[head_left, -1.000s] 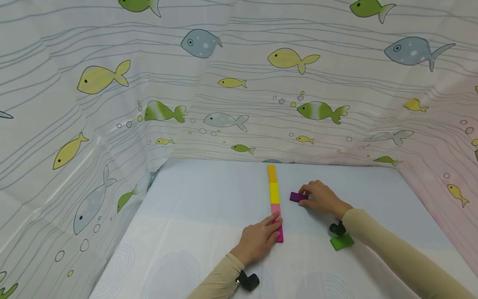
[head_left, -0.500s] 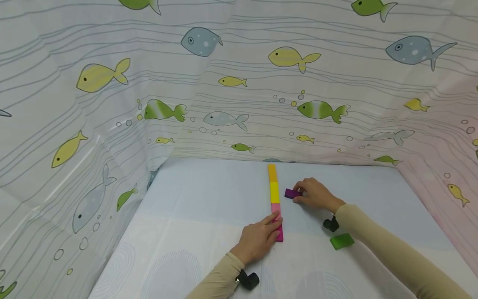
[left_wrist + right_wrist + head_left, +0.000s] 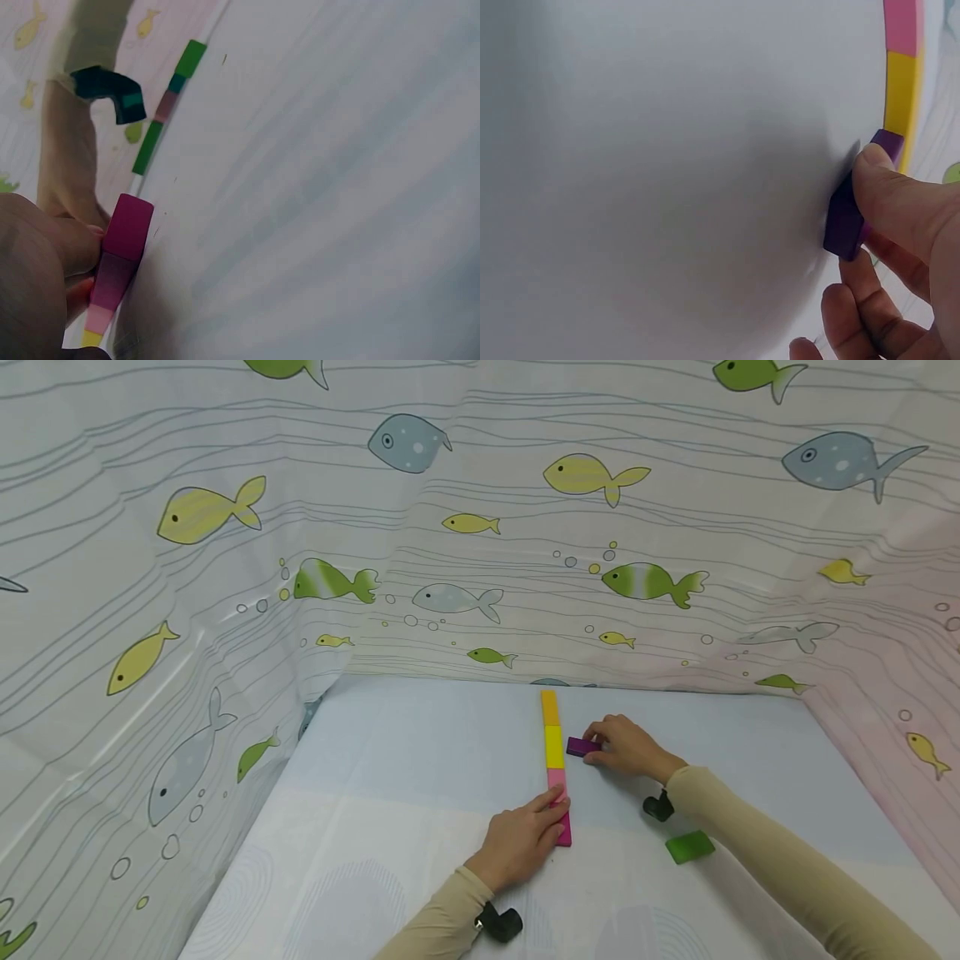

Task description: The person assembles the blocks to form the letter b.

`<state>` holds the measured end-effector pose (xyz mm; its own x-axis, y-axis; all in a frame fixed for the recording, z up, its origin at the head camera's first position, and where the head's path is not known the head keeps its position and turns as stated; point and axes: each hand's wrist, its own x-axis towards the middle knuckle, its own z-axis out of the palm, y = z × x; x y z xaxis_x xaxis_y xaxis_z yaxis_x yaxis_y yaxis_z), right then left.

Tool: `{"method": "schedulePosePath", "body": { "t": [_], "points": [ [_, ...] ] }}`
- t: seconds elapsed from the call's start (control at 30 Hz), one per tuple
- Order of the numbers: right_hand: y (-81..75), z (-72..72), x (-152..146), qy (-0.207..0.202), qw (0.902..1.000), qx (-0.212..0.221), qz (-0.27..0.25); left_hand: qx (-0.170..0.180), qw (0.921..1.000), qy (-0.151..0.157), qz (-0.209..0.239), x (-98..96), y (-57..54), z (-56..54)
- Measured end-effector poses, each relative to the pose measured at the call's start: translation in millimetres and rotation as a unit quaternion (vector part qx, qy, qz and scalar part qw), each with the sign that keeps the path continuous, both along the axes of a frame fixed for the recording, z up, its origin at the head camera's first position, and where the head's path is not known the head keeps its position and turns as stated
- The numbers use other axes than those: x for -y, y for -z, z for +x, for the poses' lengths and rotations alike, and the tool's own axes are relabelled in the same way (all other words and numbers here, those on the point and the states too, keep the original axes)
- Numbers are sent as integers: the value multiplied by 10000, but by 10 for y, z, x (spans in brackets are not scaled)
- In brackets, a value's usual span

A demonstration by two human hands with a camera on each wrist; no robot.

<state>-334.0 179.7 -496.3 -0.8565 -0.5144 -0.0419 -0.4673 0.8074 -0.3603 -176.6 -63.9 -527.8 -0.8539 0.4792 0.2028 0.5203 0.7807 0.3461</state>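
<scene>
**Soft press on the left, small pinch on the right**

The left hand (image 3: 516, 843) lies on the pink end of the row, fingers stretched out over it and not curled round anything. I think a light, steady press is best, because a hard push could bend the line. From near to far go the dark pink block (image 3: 564, 838), the pink block (image 3: 555, 777), the yellow block (image 3: 553, 747) and the orange block (image 3: 550, 707).

Next comes the purple block (image 3: 581, 747), just beside the yellow block and turned crossways to the row. The right hand (image 3: 627, 747) pinches it at its right end with thumb and fingers. (I can't tell if purple and yellow touch.) I'd go slowly, keep it level and use a soft bump; a quick shove might knock yellow out of line.

Around them, the fish cloth (image 3: 480, 552) stands behind the white table (image 3: 420, 743). The left hand hides part of the pink bit, so any crack there is hard to see. On the right, the green block (image 3: 690, 847) lies close to the right sleeve (image 3: 787, 860), which might brush it. The left wrist view shows a little teal block (image 3: 177, 82) too.
</scene>
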Motion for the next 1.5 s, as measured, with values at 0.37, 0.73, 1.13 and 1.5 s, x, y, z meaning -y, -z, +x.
{"method": "schedulePosePath", "body": {
  "t": [0.37,0.73,1.13,1.5],
  "points": [
    [4,-29,31,-93,9999,-67,-57,9,10000,-33,10,-1,19,-5],
    [-3,-37,54,-8,10000,20,-40,52,10000,-30,16,-4,15,-9],
    [8,-50,41,-56,9999,88,-37,136,9999,-43,16,-1,37,-11],
    [-19,-67,52,-150,9997,149,-115,92,9999,-38,47,5,39,-16]
  ]
}}
